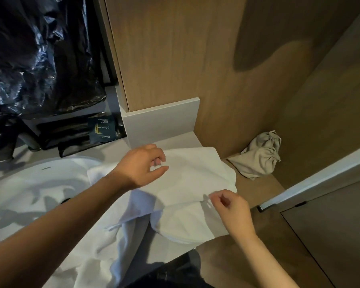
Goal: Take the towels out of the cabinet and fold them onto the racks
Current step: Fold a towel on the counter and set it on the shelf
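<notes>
Dark trousers point(175, 273) at bottom edge. White towel point(187, 179) lies spread on the grey counter point(175, 140), one layer folded over another; its near part hangs off the front edge and its left side laps onto the white sink point(29, 183). Right hand point(231, 208) at towel's near-right folded edge: fingers curled, thumb and forefinger tips close together right at the hem; blur, cannot tell whether cloth is actually caught between them. Left hand point(141, 165) over the towel's far-left part, fingers loosely curled, thumb out, nothing held; contact with the cloth unclear. Beyond the sink: tap point(6, 146), dark packet point(101, 129) with gold lettering, crumpled black plastic bag point(40, 55). Far right, beige drawstring bag point(260, 156) in the corner of a wooden shelf point(258, 188), wood panel point(175, 48) behind.
</notes>
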`<state>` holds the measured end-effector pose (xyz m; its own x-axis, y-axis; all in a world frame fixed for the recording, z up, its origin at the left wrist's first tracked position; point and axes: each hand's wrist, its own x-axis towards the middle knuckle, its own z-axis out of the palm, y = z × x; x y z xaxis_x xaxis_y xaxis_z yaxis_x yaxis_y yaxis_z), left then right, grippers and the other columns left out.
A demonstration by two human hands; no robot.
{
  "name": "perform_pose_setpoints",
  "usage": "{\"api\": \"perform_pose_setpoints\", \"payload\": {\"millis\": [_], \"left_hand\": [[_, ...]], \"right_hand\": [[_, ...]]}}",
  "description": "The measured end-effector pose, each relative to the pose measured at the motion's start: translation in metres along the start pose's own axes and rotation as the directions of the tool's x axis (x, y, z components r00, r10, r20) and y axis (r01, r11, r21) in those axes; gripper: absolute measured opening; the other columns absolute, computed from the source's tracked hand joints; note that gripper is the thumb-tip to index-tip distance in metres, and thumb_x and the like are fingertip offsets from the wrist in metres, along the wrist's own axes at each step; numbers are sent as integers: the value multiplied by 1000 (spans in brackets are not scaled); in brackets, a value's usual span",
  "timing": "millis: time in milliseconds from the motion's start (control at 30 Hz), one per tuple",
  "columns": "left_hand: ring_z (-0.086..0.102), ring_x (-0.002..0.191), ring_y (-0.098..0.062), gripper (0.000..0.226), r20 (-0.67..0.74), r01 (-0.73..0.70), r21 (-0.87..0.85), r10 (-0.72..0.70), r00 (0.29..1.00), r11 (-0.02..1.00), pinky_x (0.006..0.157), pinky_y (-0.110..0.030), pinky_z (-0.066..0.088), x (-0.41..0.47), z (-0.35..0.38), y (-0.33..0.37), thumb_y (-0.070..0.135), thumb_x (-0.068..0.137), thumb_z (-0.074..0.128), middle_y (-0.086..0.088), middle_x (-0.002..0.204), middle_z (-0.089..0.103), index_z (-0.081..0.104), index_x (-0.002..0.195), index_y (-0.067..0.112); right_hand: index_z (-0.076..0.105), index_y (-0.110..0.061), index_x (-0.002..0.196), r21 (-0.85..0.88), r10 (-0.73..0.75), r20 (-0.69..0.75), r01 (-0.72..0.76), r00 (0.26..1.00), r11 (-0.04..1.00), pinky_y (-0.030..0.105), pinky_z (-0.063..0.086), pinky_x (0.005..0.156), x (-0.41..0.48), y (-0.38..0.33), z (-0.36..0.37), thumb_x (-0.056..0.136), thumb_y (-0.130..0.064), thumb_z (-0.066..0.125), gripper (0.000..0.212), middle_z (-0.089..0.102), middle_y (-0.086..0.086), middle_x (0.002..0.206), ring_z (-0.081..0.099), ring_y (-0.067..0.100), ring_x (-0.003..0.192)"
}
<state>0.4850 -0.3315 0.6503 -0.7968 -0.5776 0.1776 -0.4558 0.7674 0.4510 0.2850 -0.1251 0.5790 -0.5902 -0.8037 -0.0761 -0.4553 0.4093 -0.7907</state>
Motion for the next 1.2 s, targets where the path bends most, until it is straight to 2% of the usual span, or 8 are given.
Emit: {"api": "perform_pose_setpoints", "payload": {"millis": [100, 300, 433, 500, 600, 800, 1033, 1200], "left_hand": [[54, 86, -9, 31, 58, 28, 19, -29, 998, 999, 75, -22, 38, 32, 18, -4, 43, 87, 64, 6, 102, 59, 63, 109, 21], [53, 118, -29, 63, 275, 146, 126, -176, 945, 981, 101, -38, 43, 87, 55, -18, 57, 89, 55, -11, 130, 55, 51, 131, 12], [53, 111, -30, 63, 369, 160, 172, -214, 904, 972, 93, -38, 45, 107, 74, -22, 64, 90, 45, -13, 124, 57, 53, 121, 10], [54, 109, -30, 65, 402, 169, 189, -233, 886, 967, 91, -38, 44, 115, 81, -21, 66, 91, 40, -14, 123, 57, 53, 120, 9], [53, 113, -32, 68, 452, 177, 217, -260, 853, 960, 91, -38, 42, 123, 90, -19, 66, 93, 35, -15, 126, 56, 50, 123, 7], [53, 113, -30, 63, 424, 180, 215, -258, 868, 960, 90, -36, 42, 132, 100, -19, 61, 93, 44, -13, 126, 56, 52, 124, 7], [53, 112, -27, 72, 458, 285, 88, -293, 839, 955, 82, -30, 41, 139, 98, -28, 57, 73, 74, -9, 128, 56, 54, 125, 10], [57, 104, -25, 73, 472, 398, -45, -332, 817, 916, 75, -29, 43, 143, 95, -28, 57, 69, 78, -8, 120, 59, 59, 120, 9]], "right_hand": [[70, -11, 75, 105, 230, -29, -226, 973, 968, 41, 56, 72, -3, 2, 9, 93, -37, 63, 32, 68, 2, 72, 64, 20, 70], [66, 8, 73, 288, 472, -56, -438, 880, 851, 44, 57, 78, -3, -7, 26, 91, -42, 64, 54, 69, 11, 65, 67, 14, 57], [60, -13, 44, 424, 619, -54, -543, 784, 725, 49, 55, 85, 6, -13, 24, 90, -37, 64, 52, 70, 10, 61, 70, 34, 72], [61, -13, 45, 467, 654, -43, -563, 756, 682, 49, 55, 87, 9, -15, 25, 89, -35, 65, 49, 71, 14, 65, 69, 39, 77], [62, -13, 41, 504, 687, -39, -580, 725, 640, 42, 56, 81, 13, -15, 27, 87, -32, 65, 50, 70, 9, 59, 66, 26, 62], [60, -7, 57, 562, 747, -11, -614, 665, 555, 16, 45, 45, 15, -14, 30, 89, -32, 66, 41, 64, 3, 50, 59, 6, 40], [60, -9, 60, 644, 753, 60, -602, 655, 472, 40, 56, 82, 11, -22, 35, 93, -22, 64, 36, 70, 16, 64, 64, 23, 62], [52, -9, 63, 649, 780, 86, -629, 620, 428, 20, 46, 54, 19, -28, 33, 91, -29, 67, 37, 60, 3, 50, 55, 11, 43]]}}
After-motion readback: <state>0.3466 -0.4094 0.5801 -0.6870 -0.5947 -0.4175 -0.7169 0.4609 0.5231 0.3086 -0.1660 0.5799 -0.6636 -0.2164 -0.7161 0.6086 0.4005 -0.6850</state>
